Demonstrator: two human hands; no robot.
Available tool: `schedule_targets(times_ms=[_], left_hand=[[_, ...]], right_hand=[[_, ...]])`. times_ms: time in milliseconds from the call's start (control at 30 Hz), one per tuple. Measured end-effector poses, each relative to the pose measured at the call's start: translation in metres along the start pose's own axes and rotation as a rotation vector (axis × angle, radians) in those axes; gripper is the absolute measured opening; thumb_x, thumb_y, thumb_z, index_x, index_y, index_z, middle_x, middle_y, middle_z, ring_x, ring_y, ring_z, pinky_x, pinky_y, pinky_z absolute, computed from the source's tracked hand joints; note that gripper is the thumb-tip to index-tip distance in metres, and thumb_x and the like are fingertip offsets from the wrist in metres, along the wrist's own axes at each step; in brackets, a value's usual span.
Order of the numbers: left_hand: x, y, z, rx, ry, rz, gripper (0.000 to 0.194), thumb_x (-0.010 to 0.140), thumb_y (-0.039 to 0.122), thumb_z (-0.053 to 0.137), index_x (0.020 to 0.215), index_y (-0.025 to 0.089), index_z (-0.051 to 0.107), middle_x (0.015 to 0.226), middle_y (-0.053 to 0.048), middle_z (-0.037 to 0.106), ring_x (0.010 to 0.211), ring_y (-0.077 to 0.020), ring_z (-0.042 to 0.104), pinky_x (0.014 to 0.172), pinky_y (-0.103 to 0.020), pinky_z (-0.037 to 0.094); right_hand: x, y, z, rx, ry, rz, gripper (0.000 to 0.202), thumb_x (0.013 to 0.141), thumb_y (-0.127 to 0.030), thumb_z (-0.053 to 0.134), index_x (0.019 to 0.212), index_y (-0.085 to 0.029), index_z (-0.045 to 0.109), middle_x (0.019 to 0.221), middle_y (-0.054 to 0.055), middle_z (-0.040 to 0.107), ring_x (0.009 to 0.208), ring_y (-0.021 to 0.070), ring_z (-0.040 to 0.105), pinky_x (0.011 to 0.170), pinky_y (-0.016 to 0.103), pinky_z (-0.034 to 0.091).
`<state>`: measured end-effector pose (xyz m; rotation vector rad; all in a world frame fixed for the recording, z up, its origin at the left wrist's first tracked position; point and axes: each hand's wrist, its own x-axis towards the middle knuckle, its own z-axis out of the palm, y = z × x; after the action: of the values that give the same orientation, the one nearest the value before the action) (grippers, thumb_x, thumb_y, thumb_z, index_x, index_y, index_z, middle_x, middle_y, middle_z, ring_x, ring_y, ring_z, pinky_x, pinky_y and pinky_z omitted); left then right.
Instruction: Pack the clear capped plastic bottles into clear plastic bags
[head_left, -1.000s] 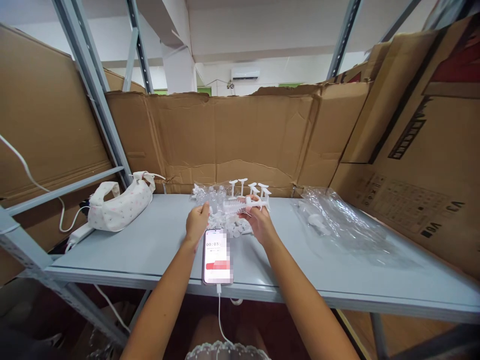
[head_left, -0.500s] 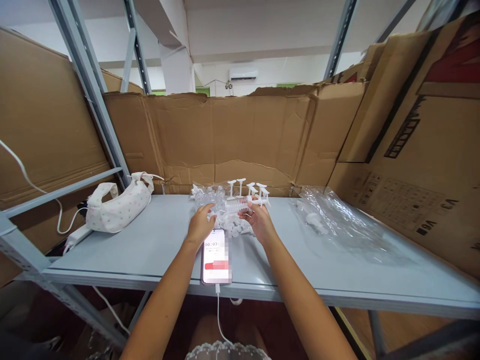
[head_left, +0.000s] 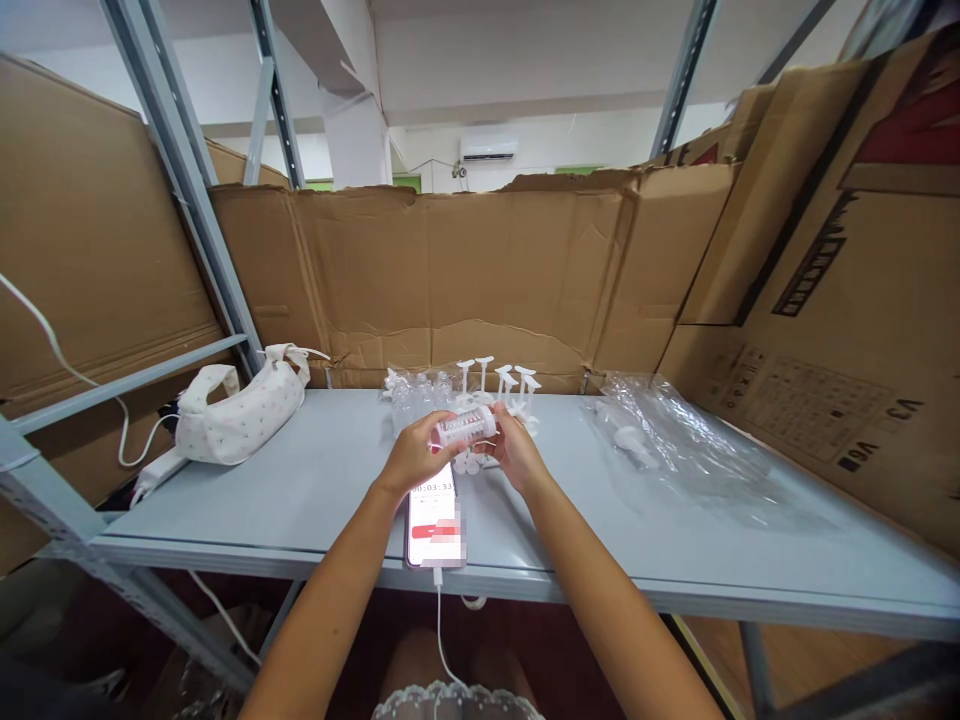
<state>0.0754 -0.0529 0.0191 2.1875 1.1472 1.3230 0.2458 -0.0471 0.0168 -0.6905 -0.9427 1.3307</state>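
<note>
While both hands, left (head_left: 411,455) and right (head_left: 514,447), pinch its ends, the small clear bottle (head_left: 466,427) looks light, rigid, slippery

Beside the matt grey metal table (head_left: 315,490), clear glossy plastic bottle (head_left: 466,427), crinkled shiny plastic bag (head_left: 675,440), soft cloth pouch (head_left: 240,410), rough brown cardboard (head_left: 465,270).

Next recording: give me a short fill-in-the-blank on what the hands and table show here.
1. Both hands, the left hand and the right hand, hold a small clear ____ between them.
2. The phone lies on the table with a white ____ plugged into its near end.
3. The white fabric pouch lies to the ____ of the hands.
4. The crumpled clear plastic bag lies to the ____ of the hands.

Missing words: bottle; cable; left; right
</note>
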Motion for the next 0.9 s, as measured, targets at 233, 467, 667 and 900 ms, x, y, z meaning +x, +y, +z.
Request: schedule_targets(times_ms=[233, 467, 667, 900], left_hand=[[0.000, 0.004, 0.004, -0.231, -0.016, -0.143, 0.049, 0.071, 0.040, 0.069, 0.114, 0.024, 0.052, 0.093, -0.004, 0.066, 0.073, -0.0161, 0.061, 0.067, -0.028, 0.047], [0.006, 0.006, -0.003, -0.464, 0.162, -0.181, 0.049, 0.063, 0.039, 0.075, 0.098, 0.021, 0.044, 0.105, -0.005, 0.060, 0.070, -0.0107, 0.057, 0.065, -0.025, 0.045], [0.014, -0.008, -0.018, -0.592, 0.471, -0.156, 0.054, 0.068, 0.041, 0.070, 0.111, 0.024, 0.041, 0.100, -0.004, 0.057, 0.068, -0.0091, 0.054, 0.061, -0.021, 0.044], [0.015, -0.022, -0.035, -0.202, 0.979, -0.176, 0.050, 0.069, 0.040, 0.069, 0.106, 0.023, 0.041, 0.103, -0.003, 0.054, 0.095, -0.0158, 0.056, 0.083, -0.029, 0.042]], right_hand=[[0.001, -0.005, -0.002, -0.045, 0.029, -0.047, 0.050, 0.071, -0.067, 0.057, 0.096, -0.024, 0.065, 0.086, 0.002, 0.065, 0.072, 0.0155, 0.060, 0.051, 0.025, 0.050], [0.005, -0.017, -0.013, -0.119, 0.274, -0.281, 0.048, 0.077, -0.065, 0.050, 0.088, -0.022, 0.069, 0.071, 0.001, 0.059, 0.056, 0.0100, 0.049, 0.047, 0.022, 0.040], [0.005, -0.034, -0.023, -0.008, 0.461, -0.399, 0.050, 0.077, -0.068, 0.047, 0.079, -0.020, 0.061, 0.051, -0.005, 0.043, 0.043, 0.0082, 0.039, 0.043, 0.022, 0.031], [0.010, -0.047, -0.056, -0.546, 0.783, -0.592, 0.048, 0.078, -0.066, 0.046, 0.068, -0.019, 0.056, 0.056, -0.001, 0.048, 0.055, 0.0143, 0.046, 0.057, 0.029, 0.039]])
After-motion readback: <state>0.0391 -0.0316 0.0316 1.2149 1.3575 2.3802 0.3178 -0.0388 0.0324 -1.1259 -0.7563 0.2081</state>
